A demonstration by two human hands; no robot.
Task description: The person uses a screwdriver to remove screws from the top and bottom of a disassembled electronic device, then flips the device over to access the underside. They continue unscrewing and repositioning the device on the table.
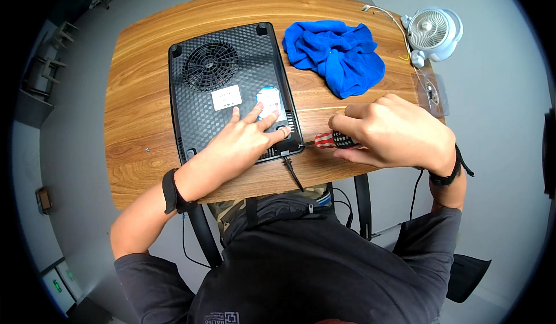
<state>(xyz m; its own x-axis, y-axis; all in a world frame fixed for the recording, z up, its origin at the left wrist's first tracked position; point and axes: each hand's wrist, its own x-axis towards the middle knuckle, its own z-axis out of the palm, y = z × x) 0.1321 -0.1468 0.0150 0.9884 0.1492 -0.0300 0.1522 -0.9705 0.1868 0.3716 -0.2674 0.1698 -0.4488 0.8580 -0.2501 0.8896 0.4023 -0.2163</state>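
Note:
A black portable induction cooktop (200,115) lies bottom side up on the wooden table, its round fan grille (210,65) toward the far left. My left hand (234,141) rests on its underside with the fingers spread, near a white and blue sticker (269,103). In my right hand (394,130) is a screwdriver (326,140) with a red, white and black handle, held almost level. Its thin shaft points left at the cooktop's near right corner; whether the tip sits in a screw is too small to tell. A short black power cord (293,173) hangs from the near edge.
Crumpled blue cloth (336,57) lies right of the cooktop. A small white fan (430,30) stands at the table's far right corner, with a white cable (395,20) beside it. Tiny metal bits (147,149) lie on the wooden table (136,104) at left.

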